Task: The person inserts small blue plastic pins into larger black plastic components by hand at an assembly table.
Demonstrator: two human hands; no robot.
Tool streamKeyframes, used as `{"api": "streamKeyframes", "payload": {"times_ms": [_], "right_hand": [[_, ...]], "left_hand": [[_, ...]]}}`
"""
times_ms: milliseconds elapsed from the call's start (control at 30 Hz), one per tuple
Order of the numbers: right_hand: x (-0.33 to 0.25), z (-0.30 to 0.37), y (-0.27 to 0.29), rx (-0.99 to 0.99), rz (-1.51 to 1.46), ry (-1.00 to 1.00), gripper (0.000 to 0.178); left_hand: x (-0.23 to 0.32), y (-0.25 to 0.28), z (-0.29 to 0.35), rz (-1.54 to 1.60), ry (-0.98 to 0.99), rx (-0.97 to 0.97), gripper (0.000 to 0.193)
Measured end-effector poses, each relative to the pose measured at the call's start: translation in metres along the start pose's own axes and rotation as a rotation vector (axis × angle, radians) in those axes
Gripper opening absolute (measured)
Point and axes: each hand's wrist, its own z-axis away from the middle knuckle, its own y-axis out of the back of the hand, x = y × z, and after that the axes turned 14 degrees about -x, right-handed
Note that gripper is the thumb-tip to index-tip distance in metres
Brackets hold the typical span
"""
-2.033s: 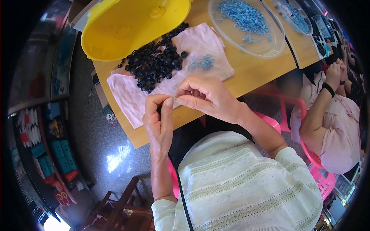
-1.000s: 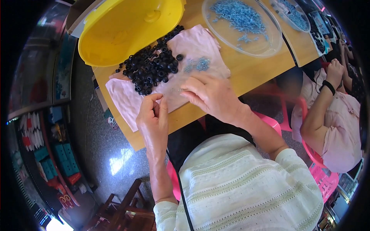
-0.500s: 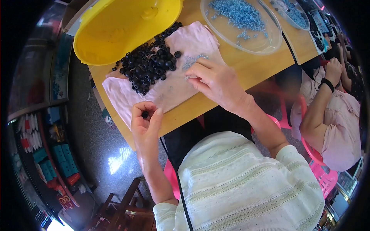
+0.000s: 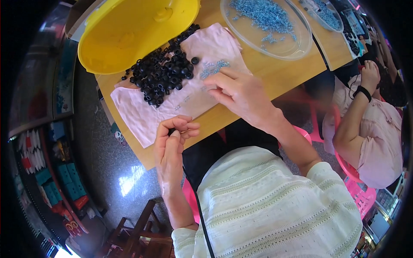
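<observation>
At the near edge of the table, my left hand (image 4: 169, 150) is closed with a small black ring-shaped cap (image 4: 171, 131) pinched between thumb and forefinger; most of the cap is hidden. My right hand (image 4: 243, 92) hovers over the pale pink cloth (image 4: 140, 116), thumb and fingers curled toward each other. Whatever its fingertips may hold is too small to make out. Just beyond them lies a scatter of tiny light-blue pieces (image 4: 214, 66) on the cloth. To the left, a pile of black caps (image 4: 161, 77) covers part of the cloth, several showing round holes.
A yellow tub (image 4: 124, 43) lies tipped behind the black pile. An oval clear tray (image 4: 306, 47) with many blue pieces stands on the wooden table (image 4: 275, 75) at the far right. Another person's arm (image 4: 350, 114) and pink chairs are on the right; shelves line the left.
My left hand has moved slightly right and turned, its fingers now covering more of the black cap. My right hand has shifted only a little, uncovering more of the blue pieces.
</observation>
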Motion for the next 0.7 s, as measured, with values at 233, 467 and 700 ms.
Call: {"api": "streamKeyframes", "payload": {"times_ms": [233, 467, 700], "right_hand": [[-0.003, 0.013, 0.0, -0.078, -0.037, -0.088, 0.013], [-0.006, 0.011, -0.006, -0.071, 0.057, -0.009, 0.013], [-0.003, 0.013, -0.007, -0.088, -0.056, -0.009, 0.013]], "left_hand": [[-0.001, -0.005, 0.003, 0.075, -0.007, -0.031, 0.017], [-0.014, 0.008, 0.009, 0.003, -0.083, 0.023, 0.027], [-0.015, -0.001, 0.005, -0.008, -0.179, 0.025, 0.04]]}}
